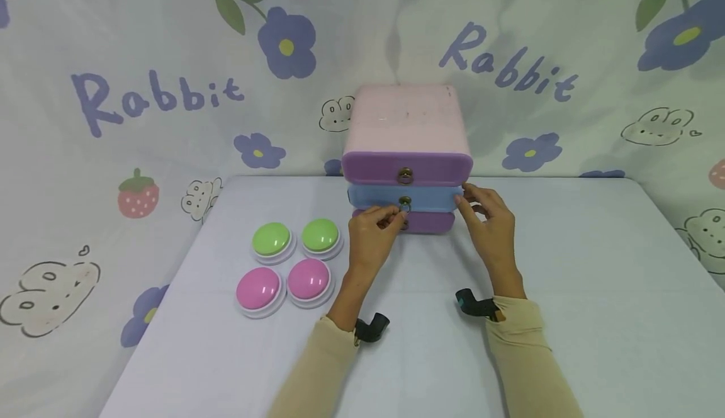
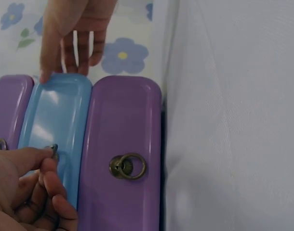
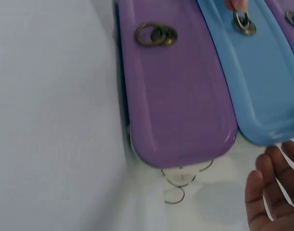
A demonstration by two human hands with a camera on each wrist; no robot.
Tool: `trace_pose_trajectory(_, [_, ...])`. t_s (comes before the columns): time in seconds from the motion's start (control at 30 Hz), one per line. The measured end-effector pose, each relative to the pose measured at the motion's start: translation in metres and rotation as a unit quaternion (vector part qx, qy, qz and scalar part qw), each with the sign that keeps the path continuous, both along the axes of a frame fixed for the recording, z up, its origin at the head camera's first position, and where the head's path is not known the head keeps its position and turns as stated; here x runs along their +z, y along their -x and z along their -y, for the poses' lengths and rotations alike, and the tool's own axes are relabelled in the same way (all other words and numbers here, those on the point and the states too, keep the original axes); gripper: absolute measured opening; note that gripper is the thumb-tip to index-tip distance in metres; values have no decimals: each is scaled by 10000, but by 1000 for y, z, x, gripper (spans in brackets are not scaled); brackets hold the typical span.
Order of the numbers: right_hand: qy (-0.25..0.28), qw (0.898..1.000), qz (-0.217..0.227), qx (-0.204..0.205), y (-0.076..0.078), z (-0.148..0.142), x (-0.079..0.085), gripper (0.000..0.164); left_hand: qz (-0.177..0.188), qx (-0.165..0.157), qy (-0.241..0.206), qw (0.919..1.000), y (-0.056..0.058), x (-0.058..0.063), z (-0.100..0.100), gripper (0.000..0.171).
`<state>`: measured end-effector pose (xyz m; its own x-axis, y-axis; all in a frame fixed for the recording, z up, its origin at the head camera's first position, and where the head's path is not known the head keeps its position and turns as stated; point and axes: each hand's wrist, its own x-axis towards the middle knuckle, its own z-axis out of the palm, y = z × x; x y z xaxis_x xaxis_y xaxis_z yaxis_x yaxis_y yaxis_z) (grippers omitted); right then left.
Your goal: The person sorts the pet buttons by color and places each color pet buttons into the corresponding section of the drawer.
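Note:
A small chest (image 1: 408, 119) with a pink top stands at the back of the table, its drawer fronts stacked purple, blue and purple. Thumb and forefinger of my left hand (image 1: 370, 235) pinch the brass ring pull (image 3: 241, 20) of the blue middle drawer (image 1: 430, 197). At the right end of that drawer is my right hand (image 1: 493, 223), its thumb touching the edge and its fingers loosely extended beside the chest. The lower purple drawer (image 2: 123, 110) has its own ring pull (image 2: 132, 166), untouched. Part of the left hand's fingers is hidden in the head view.
Left of the chest lie two round green-topped lights or buttons (image 1: 272, 239) and two pink-topped ones (image 1: 308, 279), all with white bases. A white cloth (image 1: 595, 260) covers the table. Behind hangs a printed curtain (image 1: 170, 34) with flowers and lettering.

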<state>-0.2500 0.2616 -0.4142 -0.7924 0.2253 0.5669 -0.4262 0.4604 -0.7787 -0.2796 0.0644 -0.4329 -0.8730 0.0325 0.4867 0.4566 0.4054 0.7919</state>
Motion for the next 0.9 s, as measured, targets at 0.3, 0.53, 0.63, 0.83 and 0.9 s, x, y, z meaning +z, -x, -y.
trace_pose_trajectory(0.3, [215,9976,-472,-464,3,10,11,27,-64,-12,37,10000,-1,0,-1,11])
trace_pose_trajectory(0.53, [219,9973,-589,-368,3,13,15,28,-71,72,40,9999,-2,0,3,11])
trace_pose_trajectory(0.63, [193,9978,-581,-265,3,14,15,28,14,54,-15,10000,-2,-1,6,12])
trace_pose_trajectory(0.83, [143,9975,-678,-145,4,10,15,30,83,-55,-127,9999,-4,0,5,12])
trace_pose_trajectory(0.9, [157,9976,-661,-142,8,6,10,31,74,-66,-115,9999,-5,1,5,12])
